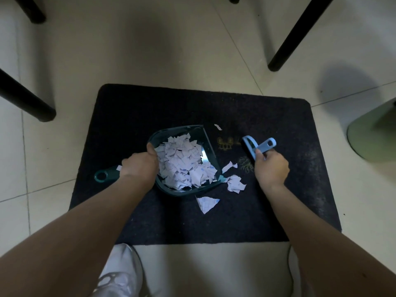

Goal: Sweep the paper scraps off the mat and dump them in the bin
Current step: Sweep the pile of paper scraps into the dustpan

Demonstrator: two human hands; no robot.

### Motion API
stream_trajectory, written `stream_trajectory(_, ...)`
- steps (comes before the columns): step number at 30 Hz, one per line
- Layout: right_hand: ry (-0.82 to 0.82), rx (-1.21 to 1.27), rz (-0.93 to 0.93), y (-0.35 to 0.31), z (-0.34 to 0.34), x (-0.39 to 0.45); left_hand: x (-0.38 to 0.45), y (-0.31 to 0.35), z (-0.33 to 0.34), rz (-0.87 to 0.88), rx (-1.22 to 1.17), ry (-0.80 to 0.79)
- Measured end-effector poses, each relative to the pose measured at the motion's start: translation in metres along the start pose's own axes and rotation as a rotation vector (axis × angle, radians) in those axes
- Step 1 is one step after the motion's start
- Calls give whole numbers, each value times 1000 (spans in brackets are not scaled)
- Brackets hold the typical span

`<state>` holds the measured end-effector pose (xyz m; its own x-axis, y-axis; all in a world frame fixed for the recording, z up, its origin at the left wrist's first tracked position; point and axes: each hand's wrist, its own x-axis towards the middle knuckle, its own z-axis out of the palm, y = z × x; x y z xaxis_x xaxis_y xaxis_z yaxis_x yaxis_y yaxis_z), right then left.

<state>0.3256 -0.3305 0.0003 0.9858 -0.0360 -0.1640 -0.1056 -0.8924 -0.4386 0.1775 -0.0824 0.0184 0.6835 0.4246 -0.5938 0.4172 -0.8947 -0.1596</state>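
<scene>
A dark mat (150,108) lies on the tiled floor. On its middle rests a teal dustpan (177,130) heaped with white paper scraps (182,161). My left hand (139,167) grips the pan where the handle meets its back wall. My right hand (271,168) holds a light blue hand brush (251,147) just right of the pan's mouth. Loose scraps lie on the mat: a cluster (235,183) by the pan's lip, a larger piece (206,203) nearer me, and a tiny one (218,126) beyond the pan.
Black furniture legs stand at the far left (32,106), top left (32,9) and top right (297,35). A pale green bin (372,133) sits at the right edge. My white shoe (120,273) is at the mat's near edge.
</scene>
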Motion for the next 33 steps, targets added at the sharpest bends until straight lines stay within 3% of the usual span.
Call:
stream_trajectory(20, 92, 53, 237, 17, 8, -55, -13, -20, 13, 29, 71, 50)
stream_trajectory(33, -24, 118, 105, -18, 24, -67, -8, -8, 10, 36, 64, 55)
